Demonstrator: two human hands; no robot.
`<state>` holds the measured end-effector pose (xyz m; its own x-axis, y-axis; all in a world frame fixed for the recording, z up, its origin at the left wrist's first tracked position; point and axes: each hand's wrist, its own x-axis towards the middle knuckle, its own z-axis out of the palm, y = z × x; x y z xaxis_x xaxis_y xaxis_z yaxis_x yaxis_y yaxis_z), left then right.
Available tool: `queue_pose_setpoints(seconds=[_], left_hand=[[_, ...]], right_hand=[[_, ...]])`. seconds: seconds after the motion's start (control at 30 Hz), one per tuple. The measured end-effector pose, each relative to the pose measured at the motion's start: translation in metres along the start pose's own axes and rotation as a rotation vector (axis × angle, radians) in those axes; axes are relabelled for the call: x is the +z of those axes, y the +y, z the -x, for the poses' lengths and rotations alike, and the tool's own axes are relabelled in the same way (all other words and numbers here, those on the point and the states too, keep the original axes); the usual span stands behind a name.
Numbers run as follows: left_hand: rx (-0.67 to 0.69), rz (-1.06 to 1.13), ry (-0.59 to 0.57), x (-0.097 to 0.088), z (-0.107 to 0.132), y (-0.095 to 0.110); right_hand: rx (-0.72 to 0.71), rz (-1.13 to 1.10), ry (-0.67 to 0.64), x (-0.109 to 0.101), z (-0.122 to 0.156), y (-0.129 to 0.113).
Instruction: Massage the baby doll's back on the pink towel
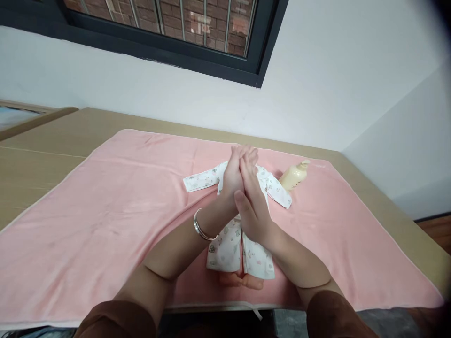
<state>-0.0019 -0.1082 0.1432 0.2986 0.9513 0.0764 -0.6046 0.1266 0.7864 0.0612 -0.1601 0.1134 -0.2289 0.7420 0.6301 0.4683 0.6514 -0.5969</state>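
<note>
My left hand (230, 176), with a silver bangle on its wrist, and my right hand (252, 206) are pressed palm to palm with the fingers stretched out, and nothing shows between them. They hover over a small doll in a white printed baby suit (225, 246), which lies on a pink towel (105, 206). The suit's sleeves spread left and right behind my hands. The doll's pinkish feet (243, 280) stick out below the trouser legs, and its head is hidden. A cream-coloured pump bottle (295, 175) lies on the towel just right of my hands.
The pink towel covers most of a tan wooden table (42, 155), whose bare top shows at the left and back. A white wall and a dark-framed window (176, 42) stand behind. The table's right edge drops to a wooden floor (437, 230).
</note>
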Motion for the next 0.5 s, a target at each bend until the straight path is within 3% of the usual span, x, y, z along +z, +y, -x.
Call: queue_pose_setpoints(seconds=[0.13, 0.23, 0.4, 0.5], left_hand=[[0.13, -0.079, 0.098, -0.006, -0.002, 0.008], [0.2, -0.199, 0.126, -0.003, -0.001, -0.003], [0.229, -0.393, 0.023, 0.009, 0.011, -0.037], [0.214, -0.403, -0.105, 0.014, 0.021, -0.05]], right_hand=[[0.025, -0.092, -0.047, 0.004, 0.003, -0.004], [0.15, -0.239, -0.018, 0.003, -0.002, 0.005], [0.354, -0.454, 0.168, -0.012, -0.017, 0.034], [0.363, -0.423, 0.272, -0.025, -0.023, 0.044]])
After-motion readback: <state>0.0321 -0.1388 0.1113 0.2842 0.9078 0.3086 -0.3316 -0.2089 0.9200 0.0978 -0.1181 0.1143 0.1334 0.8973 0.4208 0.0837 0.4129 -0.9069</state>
